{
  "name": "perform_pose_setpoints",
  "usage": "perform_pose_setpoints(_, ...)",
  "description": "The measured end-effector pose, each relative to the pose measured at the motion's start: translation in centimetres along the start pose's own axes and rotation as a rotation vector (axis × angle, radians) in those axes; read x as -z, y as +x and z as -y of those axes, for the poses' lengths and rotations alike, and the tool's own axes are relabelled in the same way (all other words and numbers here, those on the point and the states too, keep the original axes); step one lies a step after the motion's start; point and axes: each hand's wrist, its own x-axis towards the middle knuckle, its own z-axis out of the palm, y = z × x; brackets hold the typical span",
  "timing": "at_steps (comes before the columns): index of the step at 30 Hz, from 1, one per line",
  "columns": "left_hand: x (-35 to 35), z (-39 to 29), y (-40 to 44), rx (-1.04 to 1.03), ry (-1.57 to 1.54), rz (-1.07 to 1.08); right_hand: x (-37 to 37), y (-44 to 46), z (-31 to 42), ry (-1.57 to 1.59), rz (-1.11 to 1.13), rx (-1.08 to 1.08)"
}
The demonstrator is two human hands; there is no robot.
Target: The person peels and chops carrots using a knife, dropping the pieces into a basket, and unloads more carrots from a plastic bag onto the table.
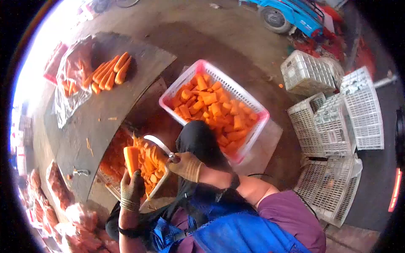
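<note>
Orange carrot point(131, 157) upright in the left hand point(132, 187), slightly tilted, above the left part of a slotted white crate point(110, 184). Left hand: gloved, fingers curled about the carrot's lower end; upper part free. Right hand point(185, 166): gloved, closed round the handle of a knife point(157, 142) with a curved blade. Blade points up and left; its tip shows near the carrot, with a visible gap between.

White crate, below both hands: cut carrot strips and slices point(152, 164) heaped toward its right edge.

Pink and white basket point(201, 64), beyond the right hand: carrot chunks point(215, 110) spread from the far left corner to the near right corner. A dark-trousered knee point(197, 137) overlaps its near left edge in view.

Grey table point(122, 109), to the left: whole carrots point(110, 72) side by side near the far edge, short of the far right corner. Clear plastic bag point(69, 101) left of them, toward the left edge, more carrots showing through. Small metal object point(81, 172) near the table's near end; kind not clear. Thin peel point(89, 146) between it and the bag.

White plastic crates point(333, 122) grouped on the right, some tilted. Blue vehicle point(291, 17) beyond them.
</note>
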Motion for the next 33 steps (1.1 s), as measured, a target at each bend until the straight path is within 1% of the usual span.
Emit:
perform_pose_setpoints(1, -1.3, -1.6, 0.2, 0.012, 0.037, 0.058, 1.0, -0.4, 0.0, 0.034, -0.018, 0.018)
perform_pose_setpoints(2, -2.6, -2.9, 0.7, 0.0, 0.037, 0.101, 1.4, -0.5, -0.7, 0.017, -0.065, 0.087)
perform_pose_setpoints(4, -5.3, -4.5, 1.7, -0.018, 0.042, 0.2, 3.6, -1.0, -0.9, 0.028, -0.09, 0.109)
perform_pose_setpoints(5, -6.3, -4.8, 2.3, 0.01, 0.015, 0.259, 4.7, -1.4, -0.9, 0.032, -0.102, 0.119)
perform_pose_setpoints(6, -7.0, -5.1, 3.1, 0.043, -0.01, 0.314, 6.4, -1.9, 0.5, 0.007, -0.173, 0.049)
perform_pose_setpoints(7, -7.5, -5.3, 4.1, 0.077, -0.035, 0.365, 6.8, -1.4, -1.7, 0.008, -0.213, 0.135)
perform_pose_setpoints(8, -8.3, -4.9, 5.1, -0.203, 0.25, 0.526, 6.7, -0.2, -5.4, 0.007, -0.245, 0.222)
perform_pose_setpoints(9, -9.2, -4.6, 6.0, -0.577, 0.577, 0.592, 7.9, -0.9, -4.2, -0.024, -0.303, 0.184)
perform_pose_setpoints(10, -10.0, -4.2, 7.0, -0.932, 0.772, 0.569, 9.0, -1.7, -3.0, -0.053, -0.359, 0.143)
perform_pose_setpoints(11, -12.8, -6.2, 5.6, -1.166, 0.858, 0.562, 10.2, -2.5, -1.7, -0.08, -0.414, 0.101)
perform_pose_setpoints(13, -15.9, -6.2, 5.7, 0.029, 0.193, 0.487, 12.2, -3.2, -0.6, -0.022, -0.391, -0.115)
perform_pose_setpoints(14, -17.4, -6.9, 5.1, 0.021, 0.294, 0.489, 13.1, -3.7, 0.4, -0.056, -0.399, -0.204)
perform_pose_setpoints(17, -20.5, -5.9, 5.6, -0.025, 0.291, 0.553, 12.6, -3.4, -3.2, -0.064, -0.448, -0.242)
perform_pose_setpoints(18, -21.3, -6.0, 5.5, 0.031, 0.314, 0.554, 12.5, -3.3, -4.3, -0.167, -0.477, -0.175)
perform_pose_setpoints(20, -21.7, -3.5, 7.3, -0.317, 0.499, 0.595, 12.4, -3.1, -5.8, -0.373, -0.527, -0.038)
perform_pose_setpoints(21, -22.5, -5.1, 6.0, -0.51, 0.791, 0.564, 12.4, -3.2, -6.1, -0.398, -0.56, -0.024)
perform_pose_setpoints(22, -23.4, -6.7, 4.6, -0.708, 1.076, 0.488, 12.4, -3.2, -6.3, -0.424, -0.593, -0.01)
perform_pose_setpoints(23, -23.8, -7.1, 4.3, -0.804, 1.153, 0.489, 12.4, -3.2, -6.6, -0.452, -0.624, 0.003)
perform_pose_setpoints(25, -24.5, -7.3, 3.9, -0.997, 1.301, 0.493, 11.4, -1.9, -10.7, -0.851, -0.485, 0.058)
perform_pose_setpoints(26, -24.7, -7.2, 4.1, -1.004, 1.344, 0.492, 10.9, -1.4, -12.2, -1.049, -0.405, 0.082)
perform_pose_setpoints(29, -24.4, -4.2, 7.4, -0.49, 0.929, 0.73, 9.6, -0.3, -12.4, -0.305, -0.648, -0.02)
perform_pose_setpoints(30, -24.9, -4.7, 7.5, -0.453, 0.835, 0.822, 10.0, -0.4, -13.0, -0.768, -0.74, 0.088)
perform_pose_setpoints(31, -25.2, -4.8, 7.8, -0.508, 0.891, 0.794, 10.6, -0.4, -13.6, -1.234, -0.804, 0.199)
perform_pose_setpoints(32, -25.5, -4.8, 8.1, -0.563, 0.946, 0.762, 10.8, -0.2, -14.1, -1.349, -0.779, 0.233)
perform_pose_setpoints(33, -25.5, -4.8, 8.2, -0.616, 1.0, 0.727, 10.9, -0.1, -14.5, -1.058, -0.667, 0.156)
